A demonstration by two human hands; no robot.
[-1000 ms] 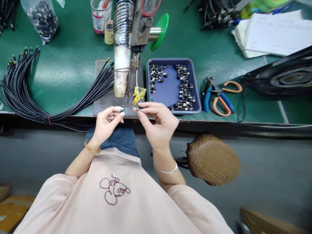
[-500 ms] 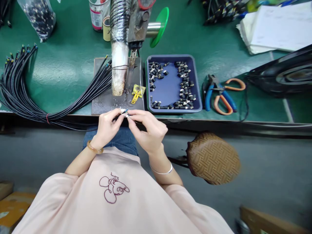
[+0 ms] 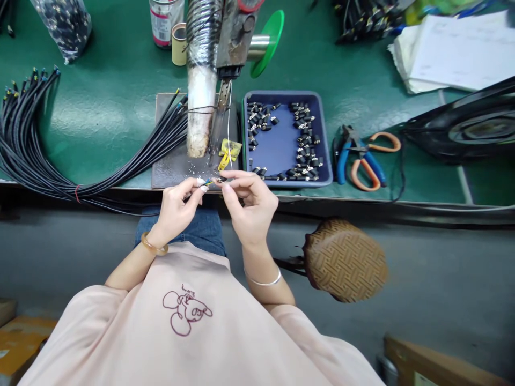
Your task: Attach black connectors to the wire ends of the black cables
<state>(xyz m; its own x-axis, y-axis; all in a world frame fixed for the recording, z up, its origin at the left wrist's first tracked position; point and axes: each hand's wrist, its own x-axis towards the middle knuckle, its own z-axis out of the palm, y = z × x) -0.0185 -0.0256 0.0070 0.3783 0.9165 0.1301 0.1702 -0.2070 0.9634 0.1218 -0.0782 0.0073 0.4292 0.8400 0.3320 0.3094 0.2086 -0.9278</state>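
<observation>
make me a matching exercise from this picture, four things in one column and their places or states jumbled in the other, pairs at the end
Things
1. thin coloured wires at a black cable's end
2. blue-grey rectangular plastic tray
3. long curved bundle of black cables
4. round brown stool seat with a woven pattern

Places and states
A. bound with a thin red tie
B. off the green bench, to the right
C. at the fingertips of the left hand
D. holding small black connectors

Pairs: 1-C, 2-D, 3-A, 4-B

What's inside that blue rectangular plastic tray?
The blue rectangular plastic tray holds small black parts with shiny metal ends, mostly along its left, right and near sides. The bare right hand hides its near-left corner.
</observation>
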